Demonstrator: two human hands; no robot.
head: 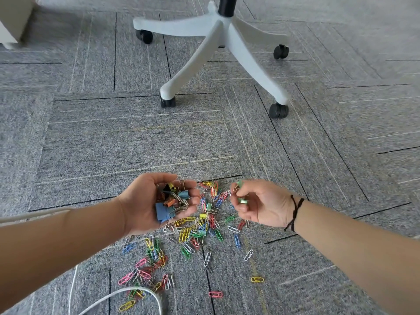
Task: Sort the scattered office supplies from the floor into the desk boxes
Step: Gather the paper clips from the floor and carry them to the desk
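My left hand [145, 203] is cupped palm up and holds a heap of binder clips [170, 201] in blue, orange, yellow and black. Beside it, my right hand [261, 204] pinches small green binder clips [241, 200] between its fingertips. Both hands hover just above the grey carpet. Under and in front of them lie several coloured paper clips [193, 235], mixed with a few small binder clips [203, 216], spread towards the lower left. A single pink paper clip [215, 294] and a yellow paper clip [257, 279] lie apart from the rest.
A grey office chair base [218, 42] on black castors stands on the carpet beyond the hands. A white cable [127, 292] loops across the floor at the bottom. A pale furniture corner [11, 23] shows at the top left.
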